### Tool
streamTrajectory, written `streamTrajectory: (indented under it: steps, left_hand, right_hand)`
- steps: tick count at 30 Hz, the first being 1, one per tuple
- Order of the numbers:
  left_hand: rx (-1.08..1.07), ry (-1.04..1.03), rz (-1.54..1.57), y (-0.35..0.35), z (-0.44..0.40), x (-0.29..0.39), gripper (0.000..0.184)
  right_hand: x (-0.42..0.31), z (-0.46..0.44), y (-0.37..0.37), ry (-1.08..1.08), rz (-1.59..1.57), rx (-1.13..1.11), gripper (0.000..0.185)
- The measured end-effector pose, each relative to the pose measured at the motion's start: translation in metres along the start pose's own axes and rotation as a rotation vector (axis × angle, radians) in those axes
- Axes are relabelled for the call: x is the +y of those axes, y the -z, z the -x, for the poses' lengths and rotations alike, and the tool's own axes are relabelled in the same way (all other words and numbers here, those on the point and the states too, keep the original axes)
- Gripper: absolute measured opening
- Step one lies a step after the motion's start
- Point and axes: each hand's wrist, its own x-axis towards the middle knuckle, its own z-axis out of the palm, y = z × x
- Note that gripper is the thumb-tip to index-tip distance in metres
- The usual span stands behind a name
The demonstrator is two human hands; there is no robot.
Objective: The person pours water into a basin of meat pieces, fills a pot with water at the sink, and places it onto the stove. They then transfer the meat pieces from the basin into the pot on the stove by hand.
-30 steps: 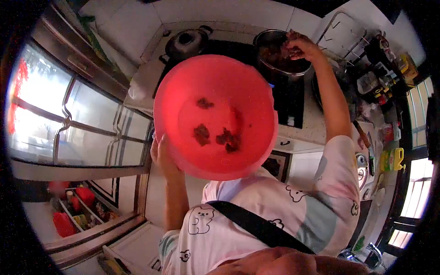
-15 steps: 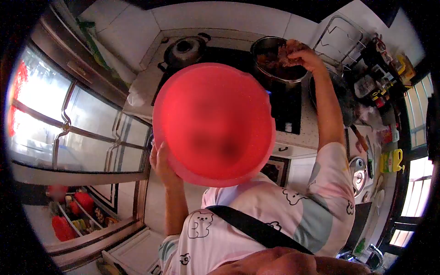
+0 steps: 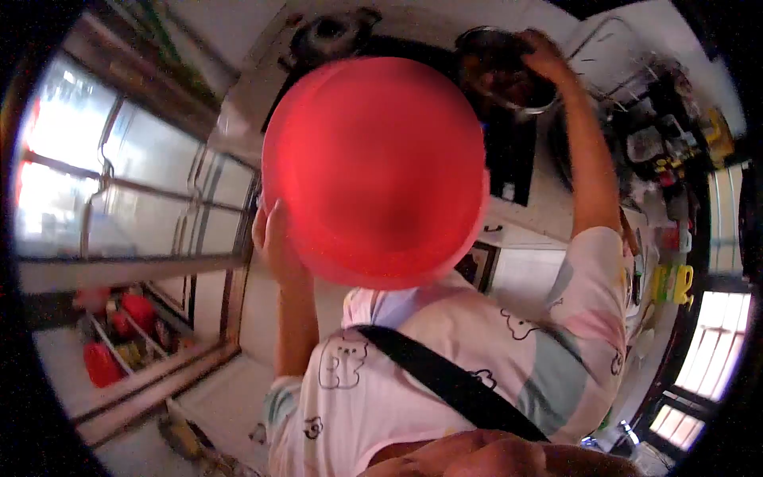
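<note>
A large red plastic basin [image 3: 373, 175] fills the middle of the head view, its inside tilted toward me. My left hand [image 3: 276, 238] grips it by the left rim, fingers closed on the edge. On the stove beyond, a metal pot [image 3: 534, 109] holds dark reddish-brown food [image 3: 501, 78]. My right hand [image 3: 545, 57] reaches over the right side of that pot, fingers pointing down inside. Motion blurs those fingers, and I cannot make out whether they still hold anything.
A lidded pot [image 3: 330, 32] stands on the stove's far left. To the right are a dark pan [image 3: 566, 151], a wire rack [image 3: 600, 40], bottles and jars, and a yellow jug [image 3: 674, 284]. Glass-paned windows [image 3: 143, 183] line the left, above an open drawer-like shelf with red items [image 3: 103, 364].
My right hand has gone from holding clumped meat over the pot to blurred fingers at the pot's right side. The basin appears slightly higher in view, and the camera has shifted.
</note>
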Motion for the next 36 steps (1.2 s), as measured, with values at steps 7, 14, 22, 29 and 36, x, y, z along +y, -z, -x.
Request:
streamTrajectory:
  steps: [7,14,22,29,36]
  left_hand:
    - [-0.109,-0.046,0.044,0.008,-0.004,-0.004,0.024]
    - [-0.07,-0.025,0.019,0.004,-0.004,-0.003,0.026]
    - [-0.055,-0.069,0.073,-0.009,0.002,0.005,0.025]
    - [-0.035,-0.044,0.072,-0.004,-0.002,0.001,0.024]
    - [-0.078,-0.017,0.09,0.003,-0.006,-0.005,0.026]
  right_hand:
    - [-0.23,0.052,0.037,0.359,-0.616,-0.549,0.04]
    - [-0.3,0.061,-0.105,0.376,-0.59,-0.535,0.048]
    - [-0.368,0.124,-0.112,0.46,-0.362,-0.501,0.042]
    - [-0.316,0.111,-0.098,0.14,-0.598,-0.921,0.026]
    - [-0.304,0.198,-0.114,0.255,-0.413,-0.468,0.024]
